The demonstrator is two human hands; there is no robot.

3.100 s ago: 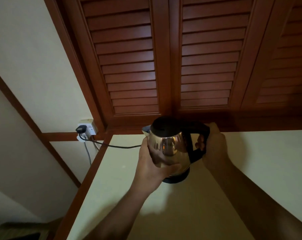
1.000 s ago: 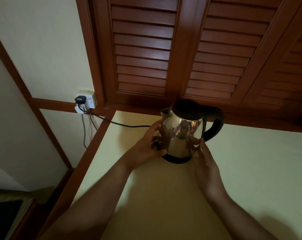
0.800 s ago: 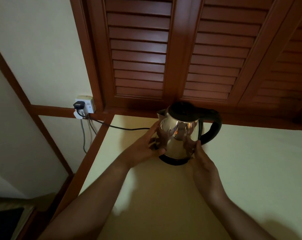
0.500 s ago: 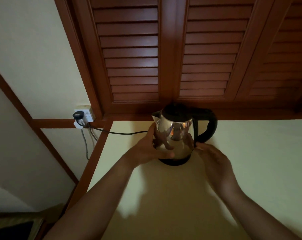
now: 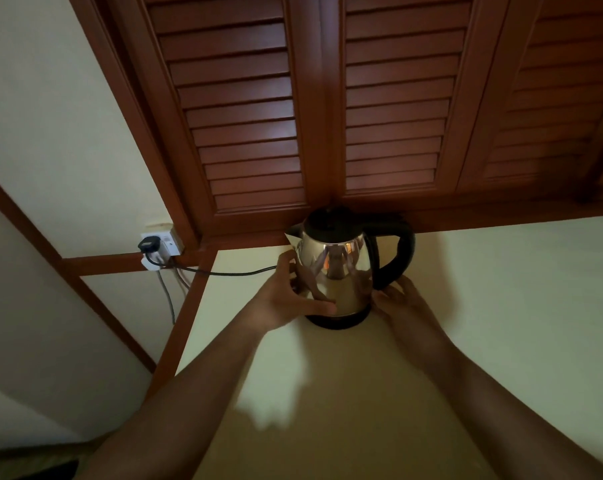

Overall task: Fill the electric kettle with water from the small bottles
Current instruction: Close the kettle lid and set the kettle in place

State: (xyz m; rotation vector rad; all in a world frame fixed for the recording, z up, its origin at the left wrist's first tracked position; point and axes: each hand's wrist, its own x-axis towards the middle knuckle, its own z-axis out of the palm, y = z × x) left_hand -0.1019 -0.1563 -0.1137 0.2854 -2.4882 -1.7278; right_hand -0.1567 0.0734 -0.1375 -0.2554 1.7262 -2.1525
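Note:
A shiny steel electric kettle (image 5: 338, 271) with a black lid and black handle stands upright on its black base, on a pale yellow counter (image 5: 500, 306) close to the back. My left hand (image 5: 286, 299) grips the kettle's left side, thumb across the lower front. My right hand (image 5: 402, 303) lies with relaxed fingers at the kettle's lower right, just under the handle; whether it touches the kettle is unclear. The lid is closed. No water bottles are in view.
A black power cord (image 5: 223, 271) runs from the kettle's left side to a wall socket (image 5: 158, 245) at the left. Brown louvred wooden doors (image 5: 327, 109) stand right behind the kettle. The counter's wooden left edge (image 5: 185, 317) drops off toward the floor.
The kettle has been set down on its base near the louvred doors. My right hand slid from the kettle's front to below the handle; my left hand keeps its hold.

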